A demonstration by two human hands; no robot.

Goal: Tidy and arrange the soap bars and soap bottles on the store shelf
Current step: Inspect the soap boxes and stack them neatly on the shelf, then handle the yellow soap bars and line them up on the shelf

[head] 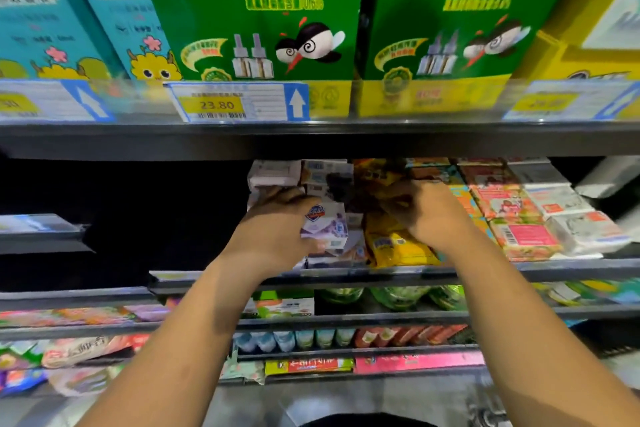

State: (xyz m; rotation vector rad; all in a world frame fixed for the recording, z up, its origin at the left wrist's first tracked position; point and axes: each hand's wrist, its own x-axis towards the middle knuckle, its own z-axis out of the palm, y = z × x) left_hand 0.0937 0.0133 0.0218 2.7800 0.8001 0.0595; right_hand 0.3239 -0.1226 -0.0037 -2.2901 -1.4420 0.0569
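— How's the light?
— It's bright above the hands. The green boxes are vivid, and the clear strip over the price tag carries a pale glare.
— And lower down?
— The upper shelf throws shadow onto the stock behind the hands. Left of the left hand the bay is nearly black.
— Sharpness?
— Soft. Only the logo reads on the soap bar in the left hand. The yellow packs under the right hand smear, and the white packs to its right streak with motion blur.
— Edges?
— There's wide-angle bend. Shelf lines bow, and the side tags stretch and blur. The lower shelves beneath the hands are dim and unfocused.
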